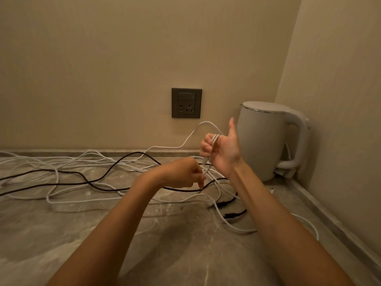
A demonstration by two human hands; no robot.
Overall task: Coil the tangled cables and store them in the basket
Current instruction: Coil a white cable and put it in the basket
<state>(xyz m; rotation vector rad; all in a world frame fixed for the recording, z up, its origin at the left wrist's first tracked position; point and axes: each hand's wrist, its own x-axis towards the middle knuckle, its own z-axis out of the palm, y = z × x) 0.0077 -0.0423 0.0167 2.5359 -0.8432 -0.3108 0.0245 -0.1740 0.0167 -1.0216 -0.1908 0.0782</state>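
The right hand (pixel 222 149) is raised with its thumb up and its fingers curled round a few loops of white cable (pixel 165 147). How many loops there are is hard to count, because the strands bunch together against the palm. Just below and to its left, the left hand (pixel 181 174) pinches the same cable between thumb and curled fingers. Its back faces the camera, so the fingertips and the exact grip are mostly hidden. One end of the cable hangs down between the two hands. Another stretch arches up from the right hand, falls toward the wall and runs down onto the countertop (pixel 103 234).

Both forearms cross the nearest strands and cover where those lead. Under and left of the hands a loose tangle of white cables (pixel 51 195) sprawls over the marbled countertop, running off the left edge of view. A black cable (pixel 132 153) weaves through the tangle, and its course cannot be followed under the left wrist. Two dark plugs (pixel 234 214) lie beside the right forearm.

A white kettle (pixel 266 141) stands in the corner just behind the right hand. Something pale at its foot is too dim to identify. A dark wall socket (pixel 186 103) sits on the wall above the cables.
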